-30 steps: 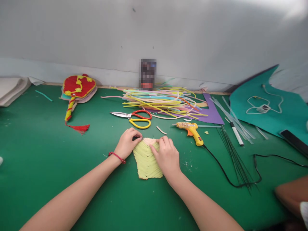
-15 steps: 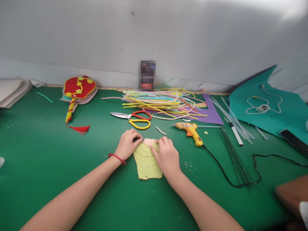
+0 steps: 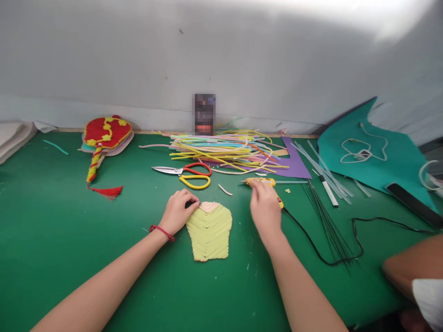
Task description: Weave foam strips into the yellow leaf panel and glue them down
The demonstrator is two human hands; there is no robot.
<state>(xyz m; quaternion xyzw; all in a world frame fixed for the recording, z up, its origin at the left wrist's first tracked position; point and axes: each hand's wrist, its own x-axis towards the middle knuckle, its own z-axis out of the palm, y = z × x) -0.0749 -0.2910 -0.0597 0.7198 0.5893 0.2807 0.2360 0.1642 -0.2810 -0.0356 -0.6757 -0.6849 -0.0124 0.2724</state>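
Note:
A flat yellow-green panel of pipe cleaners (image 3: 209, 235) with a pale pink patch at its top lies on the green table. My left hand (image 3: 178, 207), with a red cord bracelet on the wrist, pinches the panel's upper left edge between thumb and fingers. To the right, my right hand (image 3: 266, 205) has its fingers closed over the body of a yellow hot glue gun (image 3: 279, 199), hiding much of it. The gun's nozzle points left. Just above the panel is a short pale pipe cleaner (image 3: 225, 189). Scissors (image 3: 195, 176) with one red and one yellow handle lie behind it.
A pile of coloured pipe cleaners (image 3: 221, 150) lies at the back on purple sheet (image 3: 299, 163). A red fan (image 3: 107, 131) rests at left. On the right are glue sticks (image 3: 327, 170), wires (image 3: 321, 221), a marker (image 3: 328, 191), a black cable (image 3: 311, 249) and another person's arm (image 3: 411, 258).
My right hand has left the panel and moved right onto the glue gun. My left hand stays at the panel's upper left edge. The whole view has shifted slightly.

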